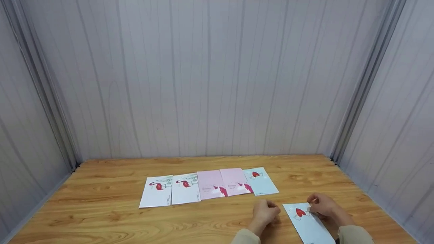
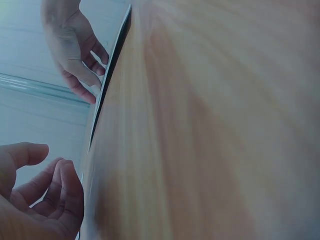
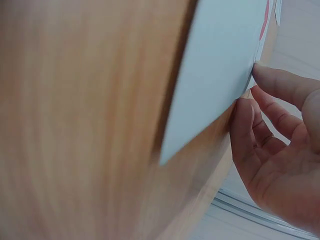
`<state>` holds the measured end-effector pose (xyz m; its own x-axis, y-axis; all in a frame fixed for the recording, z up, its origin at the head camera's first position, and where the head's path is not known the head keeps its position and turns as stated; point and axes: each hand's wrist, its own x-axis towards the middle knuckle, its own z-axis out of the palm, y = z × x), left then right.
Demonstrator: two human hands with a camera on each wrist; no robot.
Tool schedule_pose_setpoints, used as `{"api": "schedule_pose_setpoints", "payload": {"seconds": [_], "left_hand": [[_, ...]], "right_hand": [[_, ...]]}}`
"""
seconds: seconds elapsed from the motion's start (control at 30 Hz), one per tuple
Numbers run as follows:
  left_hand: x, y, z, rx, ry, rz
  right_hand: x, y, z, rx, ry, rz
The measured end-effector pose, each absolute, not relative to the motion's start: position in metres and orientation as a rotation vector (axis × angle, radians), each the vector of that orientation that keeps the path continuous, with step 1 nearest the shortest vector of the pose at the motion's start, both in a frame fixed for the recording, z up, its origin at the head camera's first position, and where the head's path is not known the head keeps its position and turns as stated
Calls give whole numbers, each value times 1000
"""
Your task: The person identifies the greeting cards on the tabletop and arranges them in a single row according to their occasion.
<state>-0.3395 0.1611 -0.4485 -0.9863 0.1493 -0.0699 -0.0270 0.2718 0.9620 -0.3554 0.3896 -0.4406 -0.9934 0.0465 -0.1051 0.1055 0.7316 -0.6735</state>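
Note:
At the front right, my right hand [image 1: 326, 207] pinches the side edge of a pale card [image 1: 312, 226] printed with a red heart with wings. In the right wrist view, the thumb [image 3: 280, 82] lies on the card's face [image 3: 215, 65] and the fingers are at its edge. The card's lower corner is lifted slightly off the wood. To the left of this card, my left hand [image 1: 265, 214] is just over the table, its fingers loosely curled and holding nothing. A gap separates the left hand from the card in the head view.
Across the wooden table [image 1: 112, 220] runs a row: two white flamingo cards [image 1: 156, 196] [image 1: 186, 195], two pink cards [image 1: 207, 179] [image 1: 232, 178], and another pale heart card [image 1: 263, 183] at the right end, slightly tilted. Pale panel walls [image 1: 210, 84] enclose the back and sides.

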Motion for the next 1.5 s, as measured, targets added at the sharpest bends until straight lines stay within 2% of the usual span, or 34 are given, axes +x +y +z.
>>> {"api": "schedule_pose_setpoints", "payload": {"seconds": [0.33,0.63,0.97,1.5], "left_hand": [[-342,164,-449,118,2444,1692],[-345,171,-450,309,2835,1405],[-348,184,-450,279,2867,1233],[-346,182,-448,343,2863,1131]], "right_hand": [[-354,389,-445,116,2892,-1139],[-351,384,-444,2,2903,-1168],[-350,379,-441,39,2833,-1176],[-351,383,-443,-242,2724,-1266]]}}
